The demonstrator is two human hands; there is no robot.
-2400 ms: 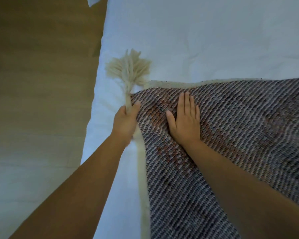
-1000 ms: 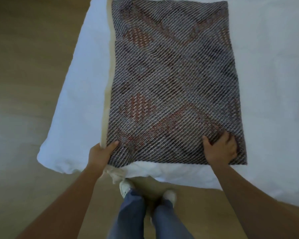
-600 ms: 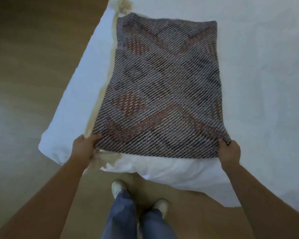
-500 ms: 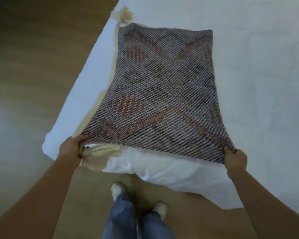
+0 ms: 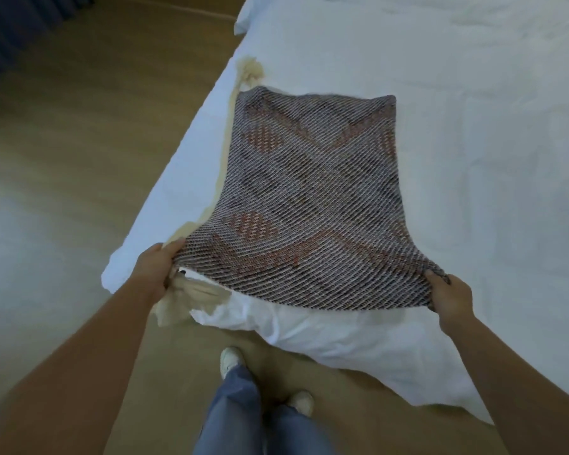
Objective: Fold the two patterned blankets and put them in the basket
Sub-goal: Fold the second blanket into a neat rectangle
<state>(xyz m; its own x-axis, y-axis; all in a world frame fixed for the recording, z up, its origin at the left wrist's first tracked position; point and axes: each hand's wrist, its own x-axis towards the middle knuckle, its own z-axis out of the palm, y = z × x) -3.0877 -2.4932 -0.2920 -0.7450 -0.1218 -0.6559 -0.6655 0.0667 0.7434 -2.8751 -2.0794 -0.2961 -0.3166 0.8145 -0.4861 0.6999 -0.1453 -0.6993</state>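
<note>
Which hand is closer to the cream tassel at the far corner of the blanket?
Left. The left hand holds the near corner on the tassel side; the right hand holds the opposite near corner, farther away.

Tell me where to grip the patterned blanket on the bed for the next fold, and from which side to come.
Grip the patterned blanket at its two near corners, from the foot of the bed. The left hand and right hand pinch them there now. The near edge is lifted while the far edge lies flat, so it can likely fold away from you.
</note>
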